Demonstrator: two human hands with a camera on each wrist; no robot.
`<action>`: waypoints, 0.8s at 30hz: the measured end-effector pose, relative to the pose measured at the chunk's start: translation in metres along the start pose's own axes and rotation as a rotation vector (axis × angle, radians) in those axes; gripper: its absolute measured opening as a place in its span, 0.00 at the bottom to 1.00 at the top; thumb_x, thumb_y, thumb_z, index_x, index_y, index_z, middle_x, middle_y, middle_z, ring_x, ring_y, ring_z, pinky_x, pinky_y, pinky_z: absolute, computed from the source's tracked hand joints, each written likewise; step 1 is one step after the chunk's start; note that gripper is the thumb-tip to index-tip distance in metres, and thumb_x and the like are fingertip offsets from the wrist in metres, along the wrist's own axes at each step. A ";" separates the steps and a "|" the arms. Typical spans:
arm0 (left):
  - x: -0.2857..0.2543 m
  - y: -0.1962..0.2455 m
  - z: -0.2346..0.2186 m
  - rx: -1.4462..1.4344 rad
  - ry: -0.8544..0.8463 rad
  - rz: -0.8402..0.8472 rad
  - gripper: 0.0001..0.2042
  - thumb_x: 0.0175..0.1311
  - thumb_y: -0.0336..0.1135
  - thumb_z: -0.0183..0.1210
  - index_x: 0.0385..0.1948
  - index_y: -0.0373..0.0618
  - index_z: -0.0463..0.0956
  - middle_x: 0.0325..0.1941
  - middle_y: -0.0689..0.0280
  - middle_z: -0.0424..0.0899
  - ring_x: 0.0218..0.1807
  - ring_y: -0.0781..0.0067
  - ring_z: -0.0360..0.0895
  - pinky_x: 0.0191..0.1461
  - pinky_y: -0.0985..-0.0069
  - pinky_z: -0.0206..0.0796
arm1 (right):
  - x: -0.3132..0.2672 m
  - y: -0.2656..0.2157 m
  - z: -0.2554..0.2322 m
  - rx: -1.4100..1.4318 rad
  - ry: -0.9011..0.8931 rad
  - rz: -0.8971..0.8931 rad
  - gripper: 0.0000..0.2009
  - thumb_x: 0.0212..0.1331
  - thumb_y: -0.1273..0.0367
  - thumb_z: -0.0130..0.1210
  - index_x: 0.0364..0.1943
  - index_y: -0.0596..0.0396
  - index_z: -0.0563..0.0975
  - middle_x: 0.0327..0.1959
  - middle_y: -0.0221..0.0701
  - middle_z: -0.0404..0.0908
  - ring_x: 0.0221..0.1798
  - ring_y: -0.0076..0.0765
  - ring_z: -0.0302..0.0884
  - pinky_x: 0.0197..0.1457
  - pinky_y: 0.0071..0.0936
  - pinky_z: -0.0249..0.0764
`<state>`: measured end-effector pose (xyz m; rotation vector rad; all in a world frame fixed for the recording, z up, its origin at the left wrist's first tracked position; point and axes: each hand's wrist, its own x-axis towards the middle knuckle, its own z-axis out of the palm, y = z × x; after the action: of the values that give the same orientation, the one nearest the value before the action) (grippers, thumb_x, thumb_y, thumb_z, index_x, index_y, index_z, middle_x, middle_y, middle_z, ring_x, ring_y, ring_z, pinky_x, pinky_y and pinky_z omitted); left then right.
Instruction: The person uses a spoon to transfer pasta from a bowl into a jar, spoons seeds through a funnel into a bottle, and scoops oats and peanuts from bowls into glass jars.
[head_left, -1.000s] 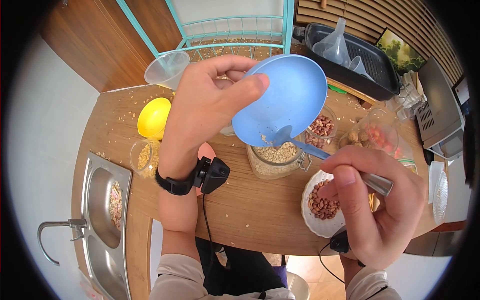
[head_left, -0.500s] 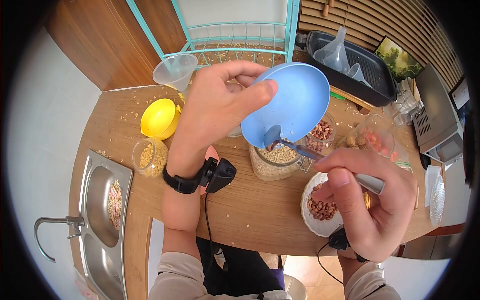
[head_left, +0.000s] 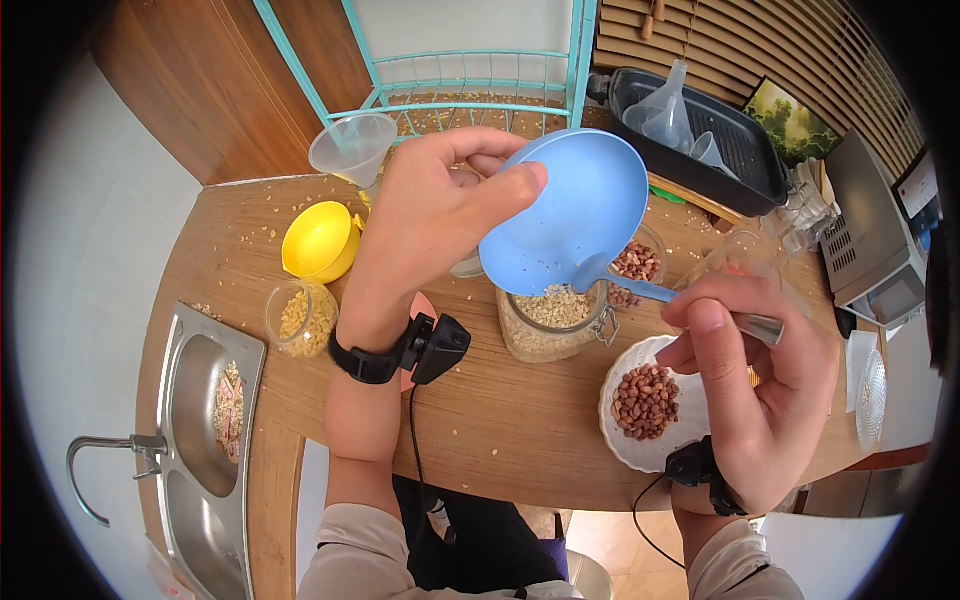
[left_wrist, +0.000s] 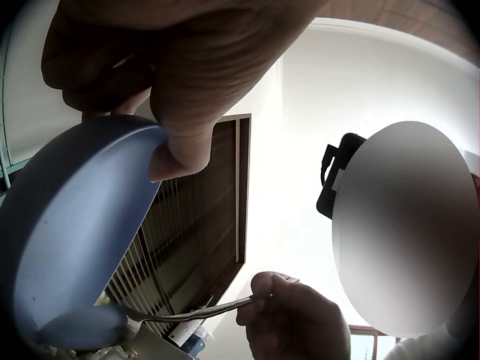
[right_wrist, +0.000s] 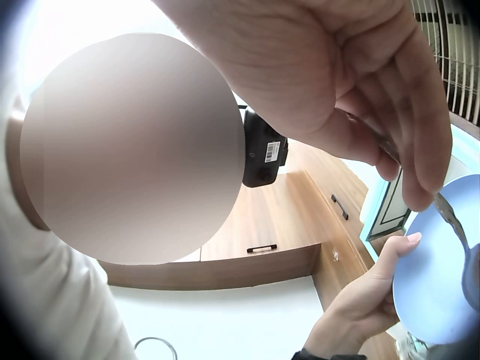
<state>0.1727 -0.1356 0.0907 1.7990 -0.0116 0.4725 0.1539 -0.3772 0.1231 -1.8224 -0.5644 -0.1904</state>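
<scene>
My left hand (head_left: 440, 205) pinches the rim of a blue bowl (head_left: 590, 190) between thumb and fingers. The bowl is tipped steeply, its lower edge over the mouth of a glass jar (head_left: 540, 342) of oat flakes. A few small specks cling inside it. In my right hand (head_left: 765, 400) is a metal spoon (head_left: 645, 291), gripped by the handle, its head at the bowl's lower edge. The left wrist view also shows the spoon head (left_wrist: 82, 328) against the inside of the bowl. Under the right hand stands a white fluted dish (head_left: 625, 450) of reddish-brown peanuts.
At left are a yellow bowl (head_left: 318, 243), a jar of yellow bits (head_left: 302, 318), a clear funnel (head_left: 352, 145) and a steel sink (head_left: 255, 400). Behind the oat jar stands a container of nuts (head_left: 640, 262). A black grill pan (head_left: 745, 170) holding funnels lies at back right.
The spoon head has slid to the right along the blue bowl's lower edge. Flakes seen by the spoon earlier no longer show in the bowl. The left hand keeps its grip.
</scene>
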 end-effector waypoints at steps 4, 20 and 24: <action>0.000 0.002 -0.002 0.010 -0.034 -0.018 0.18 0.61 0.38 0.66 0.46 0.33 0.80 0.32 0.69 0.80 0.34 0.82 0.79 0.36 0.83 0.70 | -0.001 -0.002 0.002 0.046 0.050 0.032 0.08 0.64 0.72 0.56 0.33 0.66 0.79 0.29 0.36 0.80 0.26 0.26 0.78 0.30 0.17 0.73; -0.001 0.002 -0.002 0.025 -0.002 0.019 0.21 0.58 0.43 0.66 0.43 0.31 0.81 0.32 0.62 0.85 0.33 0.79 0.80 0.37 0.80 0.71 | -0.005 -0.006 0.003 0.090 0.078 0.078 0.08 0.65 0.71 0.56 0.35 0.65 0.79 0.29 0.37 0.80 0.25 0.26 0.79 0.29 0.17 0.73; -0.002 0.002 -0.003 0.003 0.004 0.046 0.21 0.58 0.44 0.66 0.43 0.31 0.82 0.32 0.62 0.85 0.33 0.79 0.80 0.37 0.80 0.72 | -0.001 -0.005 0.007 0.091 0.120 0.070 0.09 0.66 0.70 0.56 0.37 0.65 0.79 0.28 0.37 0.82 0.24 0.26 0.79 0.29 0.18 0.73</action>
<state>0.1697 -0.1342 0.0926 1.8039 -0.0501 0.5092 0.1499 -0.3700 0.1244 -1.7269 -0.4176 -0.2220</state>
